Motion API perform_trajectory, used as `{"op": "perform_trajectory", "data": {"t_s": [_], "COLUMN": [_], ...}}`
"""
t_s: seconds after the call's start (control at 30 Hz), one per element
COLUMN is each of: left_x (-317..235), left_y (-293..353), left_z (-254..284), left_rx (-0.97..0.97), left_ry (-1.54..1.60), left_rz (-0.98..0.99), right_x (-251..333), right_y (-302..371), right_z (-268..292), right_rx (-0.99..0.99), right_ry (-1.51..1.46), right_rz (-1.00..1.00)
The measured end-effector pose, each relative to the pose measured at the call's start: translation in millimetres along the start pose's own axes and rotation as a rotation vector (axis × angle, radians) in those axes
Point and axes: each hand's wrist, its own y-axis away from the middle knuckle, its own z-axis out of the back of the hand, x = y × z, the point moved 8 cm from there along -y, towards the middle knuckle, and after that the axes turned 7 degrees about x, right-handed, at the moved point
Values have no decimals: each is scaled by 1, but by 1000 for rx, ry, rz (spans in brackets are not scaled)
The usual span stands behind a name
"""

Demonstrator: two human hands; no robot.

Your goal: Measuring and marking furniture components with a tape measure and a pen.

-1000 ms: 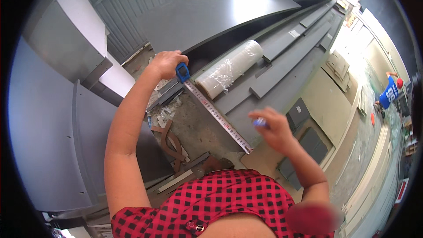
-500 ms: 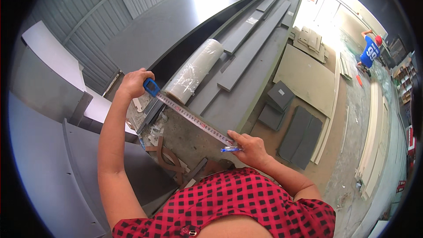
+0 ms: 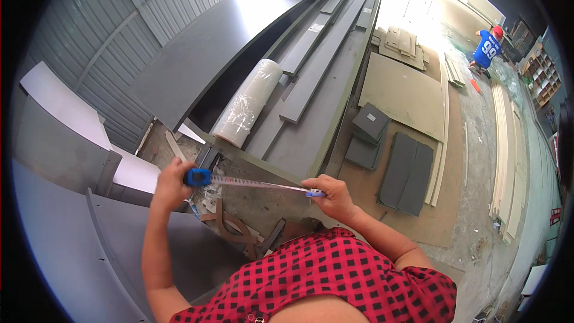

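Observation:
My left hand grips the blue case of a tape measure. Its pale blade runs out to the right, stretched across to my right hand. There my fingers pinch the blade's end, together with a blue pen. Just beyond the blade is the near end of a stack of long grey boards. A roll of clear plastic film lies on the stack's left side.
Left of me stand curved grey panels. Brown offcuts litter the floor by my body. To the right lie dark grey panels and a large tan board. A person in a blue shirt crouches far right.
My left hand has come down nearer my body with the tape case. The blade has left the boards' near edge and now hangs in front of it. My right hand has shifted slightly.

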Motion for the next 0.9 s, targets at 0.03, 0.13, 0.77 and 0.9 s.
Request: {"op": "perform_trajectory", "data": {"t_s": [0.03, 0.13, 0.77, 0.9], "left_x": [-11, -51, -151, -164], "left_y": [7, 43, 93, 107], "left_z": [-9, -28, -89, -83], "left_rx": [12, 51, -281, -356], "left_ry": [76, 164, 469, 491], "left_rz": [-18, -80, -315, -374], "right_x": [-7, -18, 34, 32], "right_y": [0, 9, 37, 41], "right_z": [4, -6, 56, 64], "right_rx": [1, 220, -56, -59], "right_ry": [-11, -478, -490, -507], "right_rz": [-12, -156, -441, -432]}}
